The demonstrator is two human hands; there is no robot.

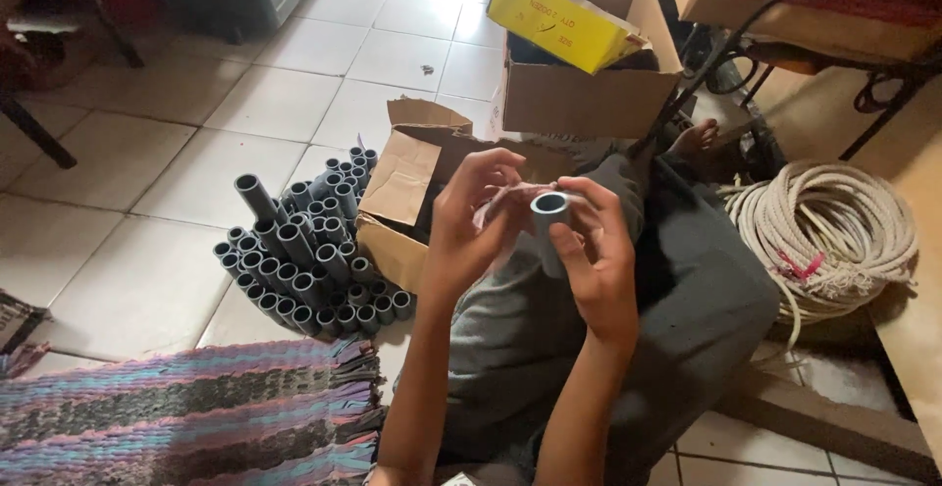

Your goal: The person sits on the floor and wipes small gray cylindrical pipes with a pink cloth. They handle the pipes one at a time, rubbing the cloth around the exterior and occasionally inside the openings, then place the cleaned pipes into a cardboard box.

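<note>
sitting: you sit low on the floor, looking down at your own two hands.
floor: white tiles (pixel 285 103) lie all around you.
trousers: your grey trousers (pixel 687 309) cover your bent leg under your hands, and a bare foot (pixel 699 136) shows past the knee.
rug: a striped woven rug (pixel 177 412) with a fringe lies to your left, near the pipe pile.
rope: a big coil of pale rope (pixel 834 231) lies to your right, on the floor.
far box: a brown cardboard box (pixel 589 99) stands ahead of you, with a yellow flat box (pixel 559 20) leaning on top of it.
near box: an open brown cardboard box (pixel 412 202) sits just behind your left hand, its flaps up.
pipe pile: lots of short grey pipe pieces (pixel 304 251) stand packed together on the floor, just beside the near box.
right hand: your right hand (pixel 594 260) is wrapped around one short grey pipe piece (pixel 549 213), holding it upright so its round open end faces you.
left hand: your left hand (pixel 471 221) is curled, its fingertips pinching a thin pale strip (pixel 510 200) that touches the top of the held pipe.
held pipe: it is up in the air in front of your chest, between both hands, well apart from the pile.
</note>
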